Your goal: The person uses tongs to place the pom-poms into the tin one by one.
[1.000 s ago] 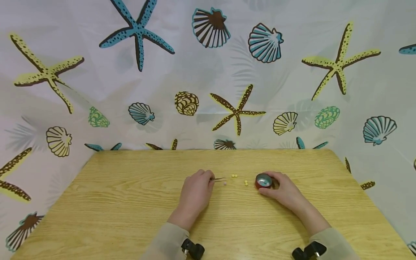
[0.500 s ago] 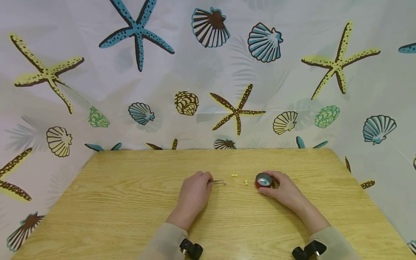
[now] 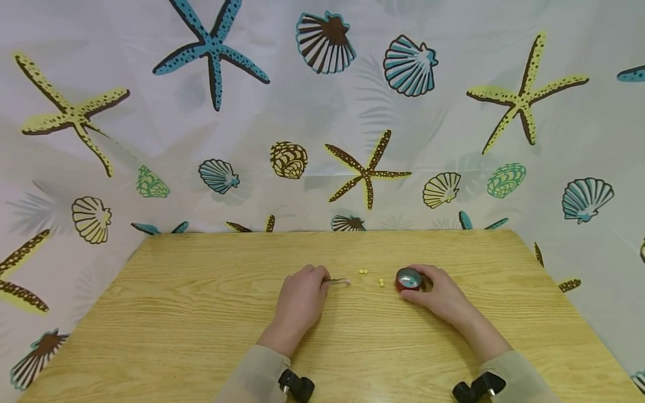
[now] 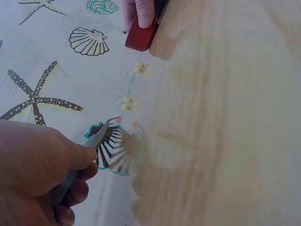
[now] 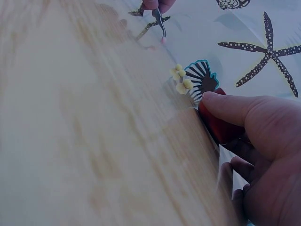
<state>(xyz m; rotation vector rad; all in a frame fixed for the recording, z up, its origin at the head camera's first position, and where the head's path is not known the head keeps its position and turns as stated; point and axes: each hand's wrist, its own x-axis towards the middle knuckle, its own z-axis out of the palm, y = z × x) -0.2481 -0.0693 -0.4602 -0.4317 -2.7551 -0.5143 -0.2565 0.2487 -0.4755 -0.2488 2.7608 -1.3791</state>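
In the head view my left hand (image 3: 301, 302) grips metal tweezers (image 3: 336, 281). Their bent tips are together on a small pink bead (image 3: 347, 282), which the left wrist view also shows at the end of the tweezers (image 4: 99, 135). The bead (image 4: 116, 120) appears just above the tabletop, apart from its reflection. My right hand (image 3: 440, 296) holds a small round red tin (image 3: 409, 280) by its side, thumb in front and fingers behind. The tin stands upright with its silvery inside facing up. Between the hands lie two small groups of yellow beads (image 3: 363, 272), the nearer yellow beads (image 3: 381, 282) closer to the tin.
The wooden table (image 3: 201, 313) has a glossy surface that mirrors things in both wrist views. A curtain (image 3: 282, 112) printed with starfish and shells hangs behind it and along the sides. Black camera mounts (image 3: 297, 386) sit on both sleeves.
The tweezers' tips were spread beside the pink bead and have come together on it, and the bead has risen slightly. My left hand shifted slightly; the right hand and tin stayed put.
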